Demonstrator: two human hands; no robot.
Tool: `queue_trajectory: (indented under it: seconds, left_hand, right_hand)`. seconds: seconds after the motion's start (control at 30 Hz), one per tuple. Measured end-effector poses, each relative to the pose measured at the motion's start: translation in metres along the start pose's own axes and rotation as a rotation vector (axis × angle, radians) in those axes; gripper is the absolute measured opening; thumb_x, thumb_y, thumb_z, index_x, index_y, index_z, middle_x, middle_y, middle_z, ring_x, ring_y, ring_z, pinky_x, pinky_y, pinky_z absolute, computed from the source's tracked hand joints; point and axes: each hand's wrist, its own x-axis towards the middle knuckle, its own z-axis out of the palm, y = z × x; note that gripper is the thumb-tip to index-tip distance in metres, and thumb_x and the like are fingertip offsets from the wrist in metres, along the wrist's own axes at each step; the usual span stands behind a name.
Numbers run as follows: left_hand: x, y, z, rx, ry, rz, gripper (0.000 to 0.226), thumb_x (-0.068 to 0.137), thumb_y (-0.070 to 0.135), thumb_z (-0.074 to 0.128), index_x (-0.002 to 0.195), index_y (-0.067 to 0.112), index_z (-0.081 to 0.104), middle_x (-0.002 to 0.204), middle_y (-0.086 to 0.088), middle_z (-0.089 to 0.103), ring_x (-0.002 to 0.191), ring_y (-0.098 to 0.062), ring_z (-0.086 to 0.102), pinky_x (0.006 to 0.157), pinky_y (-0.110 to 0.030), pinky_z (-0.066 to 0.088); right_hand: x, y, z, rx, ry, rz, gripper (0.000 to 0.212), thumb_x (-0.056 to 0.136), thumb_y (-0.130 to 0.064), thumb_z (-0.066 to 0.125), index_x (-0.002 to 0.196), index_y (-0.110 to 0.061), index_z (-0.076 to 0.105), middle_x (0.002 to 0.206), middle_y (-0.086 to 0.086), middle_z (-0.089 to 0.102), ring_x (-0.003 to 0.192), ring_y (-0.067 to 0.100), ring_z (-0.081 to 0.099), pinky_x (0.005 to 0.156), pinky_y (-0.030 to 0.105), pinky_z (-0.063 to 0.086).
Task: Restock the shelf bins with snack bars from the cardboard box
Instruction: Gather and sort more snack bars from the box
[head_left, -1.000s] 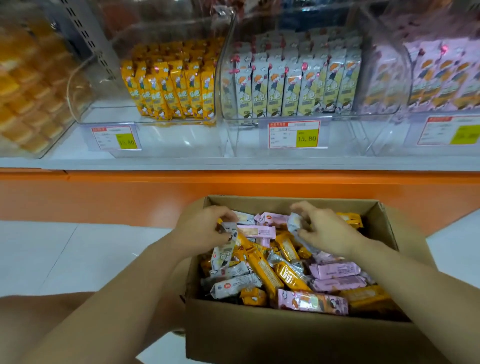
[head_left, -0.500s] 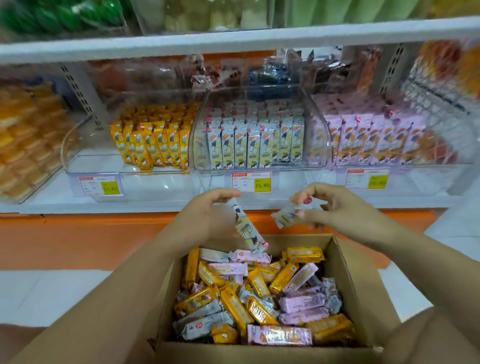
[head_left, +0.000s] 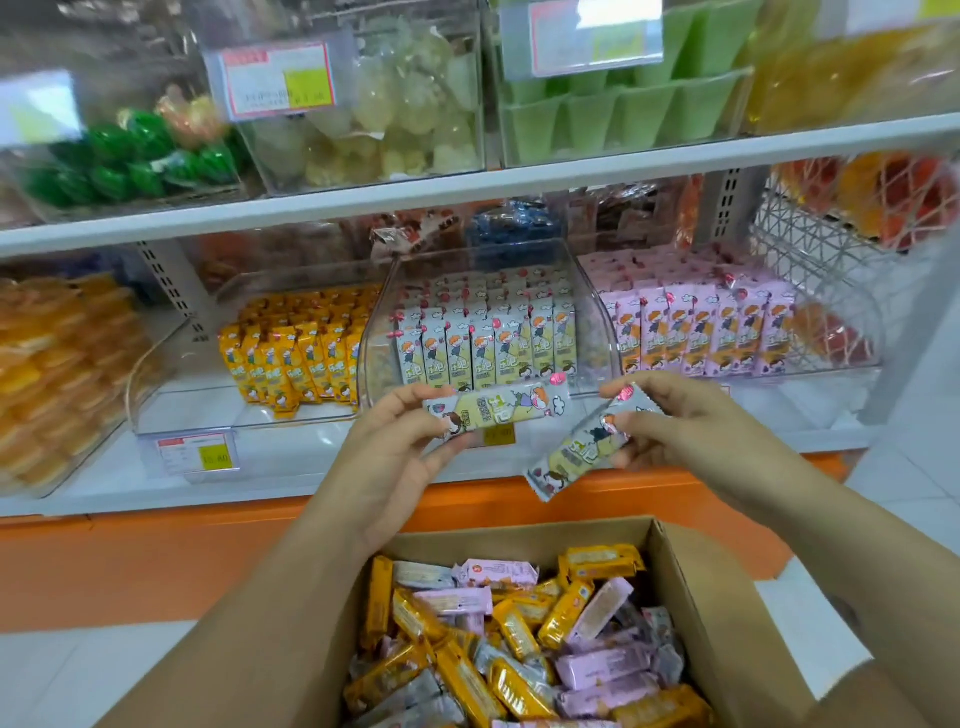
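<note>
Left hand (head_left: 393, 451) is gripping one white-wrapped snack bar (head_left: 494, 411) by its left end, fingers on top and thumb underneath; the bar is sticking out to the right of the grip, roughly level. Right hand (head_left: 678, 427) is pinching a second white bar (head_left: 574, 453) at its upper right end, so the wrapper is hanging tilted, down and to the left of the fingers. The two bars are sitting near each other but apart, both held up in front of the front wall of the middle clear bin (head_left: 597, 338), over the front edge of the lower shelf (head_left: 311, 470). That bin is carrying upright rows of the same white bars toward its back. The yellow-bar bin (head_left: 156, 387) is sitting just left of it, the pink-bar bin (head_left: 831, 332) just right. The cardboard box (head_left: 693, 592) is sitting open below both hands, on the floor side of the orange shelf base (head_left: 156, 561), and is holding a loose pile of yellow, pink and white bars (head_left: 519, 660). Can't tell whether the held bars are touching the bin wall.
</note>
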Motion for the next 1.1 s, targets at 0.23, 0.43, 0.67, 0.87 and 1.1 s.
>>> queue_trajectory:
  seconds: [0.23, 0.43, 0.67, 0.87, 1.1]
  left_hand:
    - [-0.003, -0.018, 0.017, 0.641, -0.233, 0.151, 0.051, 0.085, -0.01, 0.06, 0.113, 0.031, 0.049, 0.108, 0.003, 0.053, 0.088, -0.008, 0.067, 0.072, -0.025, 0.056]
    - [0.006, -0.013, 0.028, 1.107, -0.356, 0.338, 0.069, 0.087, 0.007, 0.063, 0.136, 0.048, 0.036, 0.122, 0.012, 0.043, 0.116, -0.007, 0.054, 0.093, -0.034, 0.053]
    - [0.026, 0.026, 0.068, 1.245, -0.244, 0.599, 0.032, 0.087, 0.022, 0.066, 0.114, 0.029, 0.05, 0.102, 0.019, 0.051, 0.097, -0.002, 0.057, 0.079, -0.021, 0.053]
    - [0.055, 0.034, 0.083, 1.465, -0.36, 0.63, 0.068, 0.088, 0.019, 0.063, 0.141, 0.041, 0.028, 0.128, 0.01, 0.043, 0.11, -0.004, 0.046, 0.09, -0.019, 0.037]
    - [0.09, 0.023, 0.079, 1.393, -0.394, 0.627, 0.039, 0.087, 0.026, 0.066, 0.124, 0.033, 0.055, 0.121, 0.013, 0.055, 0.104, 0.008, 0.043, 0.084, 0.001, 0.029]
  right_hand:
    - [0.004, -0.003, 0.0, 0.263, -0.11, -0.011, 0.029, 0.09, -0.007, 0.055, 0.116, -0.018, 0.061, 0.087, 0.002, 0.068, 0.069, 0.02, 0.063, 0.067, 0.025, 0.054]
    - [0.007, -0.012, 0.01, -0.098, 0.069, -0.193, 0.035, 0.08, -0.021, 0.071, 0.112, -0.027, 0.06, 0.108, -0.012, 0.063, 0.066, 0.011, 0.063, 0.064, 0.02, 0.055]
    - [0.022, -0.027, 0.007, -0.088, 0.212, -0.437, 0.02, 0.082, -0.01, 0.07, 0.096, -0.022, 0.062, 0.082, -0.012, 0.065, 0.05, -0.003, 0.055, 0.05, 0.007, 0.039]
    - [0.051, -0.034, 0.001, -0.342, 0.259, -0.516, 0.037, 0.081, -0.024, 0.072, 0.099, -0.045, 0.049, 0.096, -0.023, 0.06, 0.056, 0.0, 0.05, 0.057, 0.013, 0.045]
    - [0.084, -0.018, -0.005, -0.091, 0.199, -0.422, 0.048, 0.082, -0.016, 0.072, 0.114, -0.03, 0.04, 0.096, -0.008, 0.055, 0.057, 0.004, 0.046, 0.054, 0.019, 0.043]
